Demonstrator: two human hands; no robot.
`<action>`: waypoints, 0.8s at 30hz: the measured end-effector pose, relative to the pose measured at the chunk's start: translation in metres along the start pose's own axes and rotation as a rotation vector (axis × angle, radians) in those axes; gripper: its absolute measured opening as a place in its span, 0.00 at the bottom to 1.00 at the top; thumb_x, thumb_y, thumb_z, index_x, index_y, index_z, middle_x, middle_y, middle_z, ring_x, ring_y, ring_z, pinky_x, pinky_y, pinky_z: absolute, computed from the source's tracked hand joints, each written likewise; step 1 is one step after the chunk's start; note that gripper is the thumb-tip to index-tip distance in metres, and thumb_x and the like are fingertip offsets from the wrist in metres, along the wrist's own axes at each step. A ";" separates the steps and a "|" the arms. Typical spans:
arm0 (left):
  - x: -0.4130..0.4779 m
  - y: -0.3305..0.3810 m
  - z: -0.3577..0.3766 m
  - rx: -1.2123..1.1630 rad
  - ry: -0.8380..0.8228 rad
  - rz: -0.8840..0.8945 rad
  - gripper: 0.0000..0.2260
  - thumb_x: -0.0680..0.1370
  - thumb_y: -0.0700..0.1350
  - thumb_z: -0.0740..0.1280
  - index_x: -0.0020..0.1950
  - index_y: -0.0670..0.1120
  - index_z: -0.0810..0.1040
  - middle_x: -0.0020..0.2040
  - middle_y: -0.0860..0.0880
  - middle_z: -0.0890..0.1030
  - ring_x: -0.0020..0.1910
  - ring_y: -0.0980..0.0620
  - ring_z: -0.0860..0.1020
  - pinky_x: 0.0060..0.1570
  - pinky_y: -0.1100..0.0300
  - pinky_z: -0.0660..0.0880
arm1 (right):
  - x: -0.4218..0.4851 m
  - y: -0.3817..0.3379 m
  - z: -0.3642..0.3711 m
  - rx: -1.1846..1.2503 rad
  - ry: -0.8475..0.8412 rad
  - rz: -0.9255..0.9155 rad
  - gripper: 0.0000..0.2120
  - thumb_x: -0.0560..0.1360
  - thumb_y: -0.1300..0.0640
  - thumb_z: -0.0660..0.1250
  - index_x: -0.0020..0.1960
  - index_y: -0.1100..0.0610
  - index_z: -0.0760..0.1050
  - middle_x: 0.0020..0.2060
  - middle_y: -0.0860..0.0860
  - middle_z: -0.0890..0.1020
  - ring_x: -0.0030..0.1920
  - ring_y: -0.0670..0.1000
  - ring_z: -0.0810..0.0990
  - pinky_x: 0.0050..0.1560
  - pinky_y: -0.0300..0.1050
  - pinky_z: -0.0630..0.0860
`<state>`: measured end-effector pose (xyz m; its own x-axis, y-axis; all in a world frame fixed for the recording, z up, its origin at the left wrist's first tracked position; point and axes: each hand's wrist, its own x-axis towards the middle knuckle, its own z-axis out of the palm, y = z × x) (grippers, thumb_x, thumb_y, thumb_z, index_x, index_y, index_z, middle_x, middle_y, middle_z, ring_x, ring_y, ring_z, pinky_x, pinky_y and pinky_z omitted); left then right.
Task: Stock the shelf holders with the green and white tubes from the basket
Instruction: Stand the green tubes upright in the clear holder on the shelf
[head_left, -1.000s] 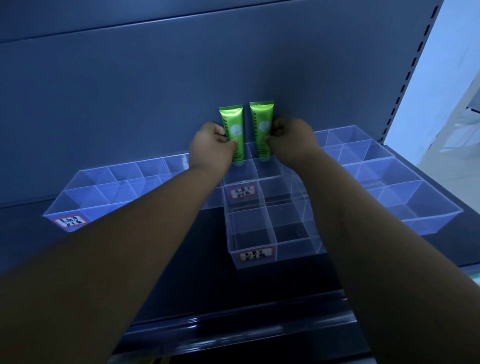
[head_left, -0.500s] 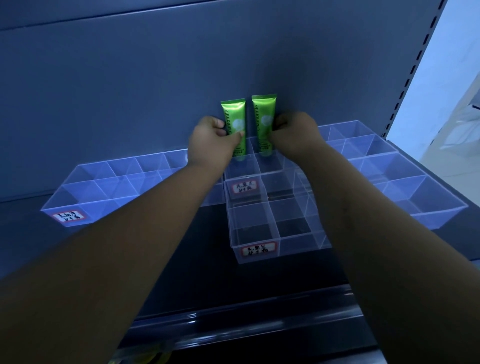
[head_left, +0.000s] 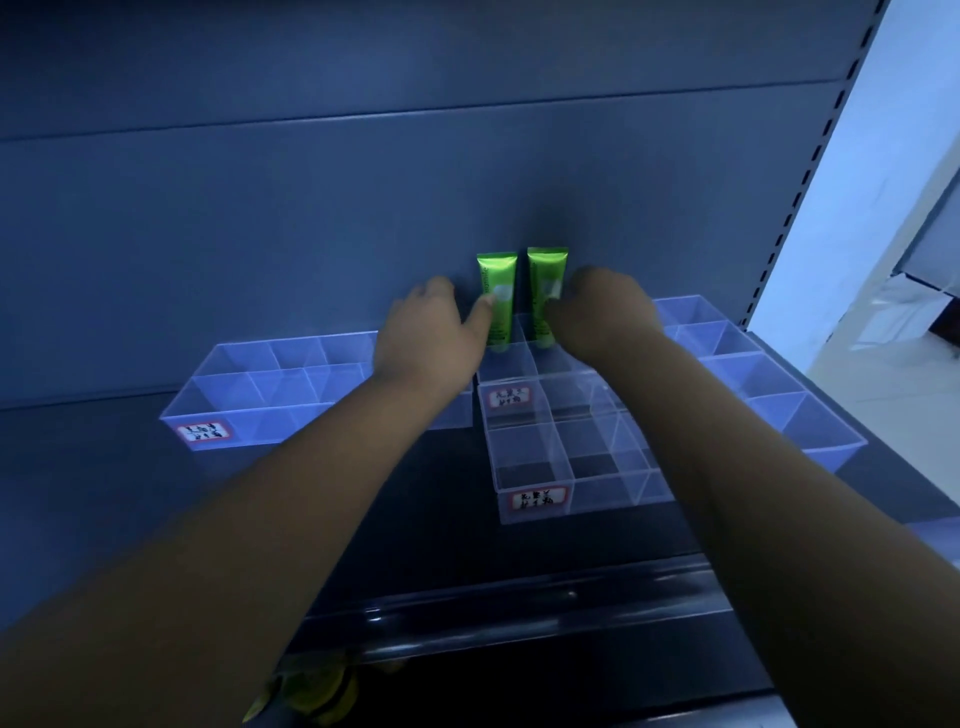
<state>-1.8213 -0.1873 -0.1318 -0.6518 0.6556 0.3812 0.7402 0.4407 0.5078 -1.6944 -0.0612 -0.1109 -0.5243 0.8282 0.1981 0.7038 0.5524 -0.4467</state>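
I see the left tube (head_left: 497, 296) and the right tube (head_left: 545, 291) both in bright glossy green, each with a pale white patch on its front, and darker lettering runs down the left one. The central holder (head_left: 571, 467) is colourless clear plastic, while the left holder (head_left: 249, 384) and right holder (head_left: 753, 374) glow blue-violet. The front label (head_left: 537, 500) and left label (head_left: 202, 432) are white, edged red, with dark handwriting. The back panel (head_left: 311, 208) is dull blue-grey, the shelf (head_left: 415, 519) is near black, and the pale upright (head_left: 810, 171) carries a row of dark slots.
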 end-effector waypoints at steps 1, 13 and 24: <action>-0.010 -0.001 -0.009 0.045 0.005 0.031 0.23 0.83 0.60 0.60 0.63 0.41 0.75 0.60 0.41 0.79 0.61 0.39 0.75 0.55 0.49 0.72 | -0.013 -0.008 -0.002 -0.009 0.022 -0.028 0.14 0.80 0.47 0.62 0.55 0.58 0.76 0.55 0.60 0.81 0.57 0.64 0.79 0.49 0.48 0.72; -0.158 -0.045 -0.146 0.035 0.177 -0.114 0.20 0.83 0.56 0.60 0.67 0.44 0.74 0.66 0.45 0.78 0.68 0.44 0.72 0.64 0.49 0.68 | -0.194 -0.125 0.005 0.150 0.001 -0.429 0.18 0.83 0.44 0.58 0.62 0.56 0.75 0.60 0.54 0.80 0.63 0.57 0.75 0.59 0.51 0.72; -0.392 -0.174 -0.293 0.465 0.398 -0.532 0.31 0.80 0.62 0.54 0.74 0.42 0.71 0.74 0.43 0.74 0.77 0.38 0.65 0.74 0.40 0.64 | -0.381 -0.271 0.064 0.261 -0.181 -0.801 0.26 0.82 0.42 0.56 0.74 0.56 0.69 0.73 0.54 0.72 0.77 0.56 0.64 0.75 0.52 0.64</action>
<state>-1.7428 -0.7005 -0.1436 -0.8809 0.0583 0.4697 0.2509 0.8990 0.3589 -1.7163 -0.5322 -0.1209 -0.8999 0.1575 0.4067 -0.0321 0.9060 -0.4220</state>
